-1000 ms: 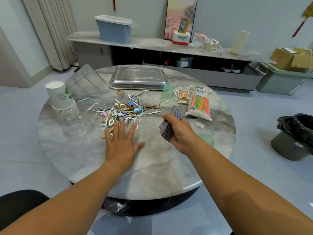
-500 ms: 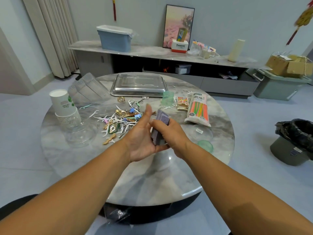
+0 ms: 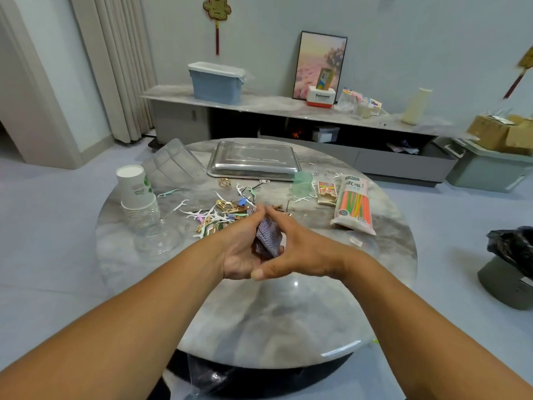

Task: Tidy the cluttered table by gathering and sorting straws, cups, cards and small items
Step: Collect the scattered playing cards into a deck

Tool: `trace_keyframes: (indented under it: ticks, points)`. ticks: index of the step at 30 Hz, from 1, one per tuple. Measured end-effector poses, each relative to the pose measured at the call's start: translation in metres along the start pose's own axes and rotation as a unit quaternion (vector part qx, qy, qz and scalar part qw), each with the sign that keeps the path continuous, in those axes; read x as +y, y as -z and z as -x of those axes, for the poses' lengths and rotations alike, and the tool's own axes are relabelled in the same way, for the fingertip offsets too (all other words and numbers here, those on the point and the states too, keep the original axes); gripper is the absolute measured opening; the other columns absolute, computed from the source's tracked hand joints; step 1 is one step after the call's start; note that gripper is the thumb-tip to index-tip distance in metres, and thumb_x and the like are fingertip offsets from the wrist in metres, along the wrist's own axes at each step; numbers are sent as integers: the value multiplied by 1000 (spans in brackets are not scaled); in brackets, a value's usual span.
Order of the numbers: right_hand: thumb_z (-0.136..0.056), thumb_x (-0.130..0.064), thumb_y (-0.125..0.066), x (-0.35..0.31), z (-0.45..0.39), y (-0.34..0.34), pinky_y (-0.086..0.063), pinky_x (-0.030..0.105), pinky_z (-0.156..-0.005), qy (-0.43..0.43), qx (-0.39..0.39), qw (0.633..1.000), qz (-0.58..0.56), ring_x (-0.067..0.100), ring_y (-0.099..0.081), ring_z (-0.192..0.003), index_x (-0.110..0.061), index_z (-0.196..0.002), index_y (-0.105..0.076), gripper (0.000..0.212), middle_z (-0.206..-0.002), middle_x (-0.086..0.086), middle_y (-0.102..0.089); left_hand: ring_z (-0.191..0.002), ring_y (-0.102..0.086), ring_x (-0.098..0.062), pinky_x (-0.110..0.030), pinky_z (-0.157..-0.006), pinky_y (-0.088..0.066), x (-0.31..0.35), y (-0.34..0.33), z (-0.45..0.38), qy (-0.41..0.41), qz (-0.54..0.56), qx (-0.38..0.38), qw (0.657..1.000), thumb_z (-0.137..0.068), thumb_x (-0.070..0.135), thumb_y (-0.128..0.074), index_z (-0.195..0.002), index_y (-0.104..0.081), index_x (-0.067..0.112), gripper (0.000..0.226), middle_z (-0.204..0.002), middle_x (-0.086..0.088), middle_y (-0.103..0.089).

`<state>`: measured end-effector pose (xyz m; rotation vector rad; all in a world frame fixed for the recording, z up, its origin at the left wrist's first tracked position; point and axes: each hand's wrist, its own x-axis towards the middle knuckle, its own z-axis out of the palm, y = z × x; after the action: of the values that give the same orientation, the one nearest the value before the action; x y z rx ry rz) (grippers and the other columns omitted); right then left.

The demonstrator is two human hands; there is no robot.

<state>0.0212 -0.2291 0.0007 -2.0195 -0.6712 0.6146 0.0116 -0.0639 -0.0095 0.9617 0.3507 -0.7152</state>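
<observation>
Both hands meet above the middle of the round marble table. A stack of blue-backed cards is pressed between my left hand and my right hand, fingertips touching above it. Behind the hands lies a scattered pile of floss picks, clips and small items. A packet of coloured straws lies to the right. Stacked paper cups stand at the left on clear plastic cups.
A steel tray sits upside down at the table's far side, clear packaging to its left, a green cup and small card box to its right. A lined bin stands on the floor at the right.
My left hand left the tabletop and came up to the cards that my right hand held. Both hands now close around the stack, and the view has tilted up.
</observation>
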Motion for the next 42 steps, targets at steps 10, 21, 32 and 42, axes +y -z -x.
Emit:
trace_keyframes:
  ticks: [10, 21, 32, 42]
  points:
    - [-61, -31, -98, 11, -8, 6, -41, 19, -110, 60, 62, 996, 30, -7, -40, -138, -56, -154, -17, 126, -155, -20, -36, -114, -68, -34, -52, -96, -55, 4, 16, -1, -61, 30, -140, 988, -96, 28, -62, -116, -74, 6, 32, -124, -18, -68]
    - [-80, -21, -84, 19, -12, 12, -58, 26, -65, -152, 181, 922, -307, 14, -74, -79, -1, -122, -61, 51, -98, 10, -78, -84, -76, -32, -42, -67, -63, -4, 8, -19, -137, 117, 50, 982, -70, 0, -78, -115, -66, -4, 47, -101, -22, -76]
    - [-83, -16, -81, 31, -10, 18, -60, 27, -65, -200, 140, 900, -361, 18, -75, -80, -10, -113, -71, 33, -102, 9, -78, -79, -77, -33, -39, -59, -62, -5, 13, -19, -150, 79, 100, 980, -82, -14, -66, -111, -67, -4, 30, -96, -21, -76]
    - [-99, -6, -61, 40, -10, 17, -64, 33, -63, -226, 152, 864, -424, 26, -77, -79, -8, -112, -65, 14, -100, 17, -77, -98, -73, -39, -45, -76, -63, -7, 13, -20, -166, 77, 137, 973, -85, -15, -61, -120, -62, -8, 35, -109, -26, -73]
